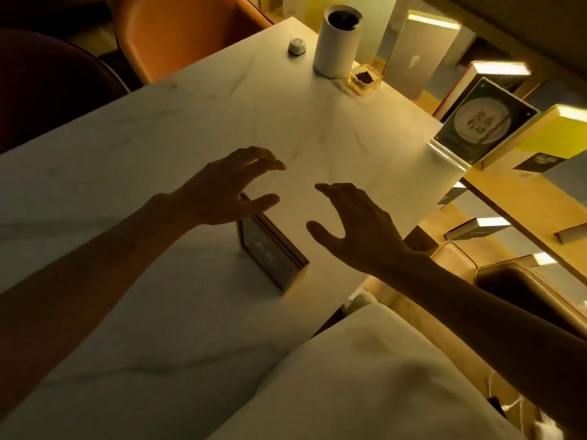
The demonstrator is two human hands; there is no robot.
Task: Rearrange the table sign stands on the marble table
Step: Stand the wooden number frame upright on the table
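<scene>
Flanking bare marble table (pixel 190 128), left hand (pixel 222 192) and right hand (pixel 355 223) wide, dark sign stand (pixel 270 255) beneath

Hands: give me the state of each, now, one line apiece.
Left hand: open, fingers spread, holding nothing, above the dark framed sign stand.
Right hand: open, fingers curled, holding nothing, over the marble table.
</scene>
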